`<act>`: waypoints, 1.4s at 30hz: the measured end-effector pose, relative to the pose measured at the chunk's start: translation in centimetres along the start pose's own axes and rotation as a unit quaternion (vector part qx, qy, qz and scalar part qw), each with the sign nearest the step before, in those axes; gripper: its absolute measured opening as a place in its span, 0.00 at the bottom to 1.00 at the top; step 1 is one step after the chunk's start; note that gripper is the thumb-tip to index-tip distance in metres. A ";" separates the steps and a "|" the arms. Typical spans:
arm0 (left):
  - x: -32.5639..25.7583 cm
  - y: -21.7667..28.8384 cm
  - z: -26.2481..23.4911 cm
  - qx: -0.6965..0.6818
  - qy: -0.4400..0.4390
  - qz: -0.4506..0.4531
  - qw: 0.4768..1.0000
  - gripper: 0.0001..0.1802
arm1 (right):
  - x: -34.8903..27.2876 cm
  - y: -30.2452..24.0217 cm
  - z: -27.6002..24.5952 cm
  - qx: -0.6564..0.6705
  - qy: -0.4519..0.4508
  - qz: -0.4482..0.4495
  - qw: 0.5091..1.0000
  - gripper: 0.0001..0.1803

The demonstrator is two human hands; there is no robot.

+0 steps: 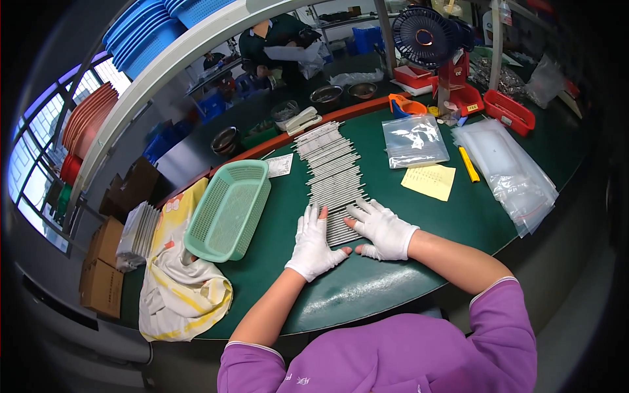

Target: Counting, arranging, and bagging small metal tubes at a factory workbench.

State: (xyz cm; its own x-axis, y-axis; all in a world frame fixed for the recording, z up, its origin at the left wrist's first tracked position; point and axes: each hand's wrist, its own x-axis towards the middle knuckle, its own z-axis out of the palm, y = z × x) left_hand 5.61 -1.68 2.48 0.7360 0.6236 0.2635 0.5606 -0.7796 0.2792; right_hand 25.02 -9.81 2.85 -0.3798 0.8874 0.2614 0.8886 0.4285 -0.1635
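Note:
Many thin metal rods point(333, 171) lie side by side in a long column of several groups, stretching away from me over the green tabletop. My left hand point(312, 246), in a white glove with some bare fingertips, rests flat along the left ends of the nearest group. On its other side lies my right hand point(385, 232), gloved the same way, its fingers spread over the right ends of those rods. Both thumbs point inward at the near edge of the group. Neither hand grasps a rod; the fingers hide some rod ends.
Left of the rods stand a light green basket point(228, 209) and a yellow-white cloth point(180, 295). Clear plastic bags point(414, 141), a yellow note point(429, 181), a yellow cutter point(469, 164) and red trays point(509, 112) lie to the right. A fan point(426, 37) and another person point(278, 49) are beyond.

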 end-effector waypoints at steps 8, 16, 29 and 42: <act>2.0 0.5 1.3 0.064 -0.038 0.011 0.997 0.47 | 1.0 1.3 1.0 0.072 0.076 0.009 0.995 0.31; 1.9 0.3 1.4 0.029 0.036 -0.067 0.997 0.55 | 0.3 3.1 -0.2 -0.026 0.005 0.166 0.986 0.49; 2.2 0.3 0.8 0.070 -0.016 -0.075 0.995 0.58 | 1.9 2.4 0.4 -0.028 0.014 0.170 0.985 0.47; 2.8 0.8 0.7 0.080 -0.020 -0.022 0.996 0.51 | 2.3 2.4 0.9 -0.026 0.012 0.148 0.989 0.46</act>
State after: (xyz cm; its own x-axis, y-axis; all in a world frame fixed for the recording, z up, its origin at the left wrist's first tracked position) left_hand 8.37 -0.64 2.77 0.7218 0.6576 0.2160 0.6440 -0.7524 0.1384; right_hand 26.01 -6.61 2.21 -0.0952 0.9678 0.2329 0.9723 0.1405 -0.1865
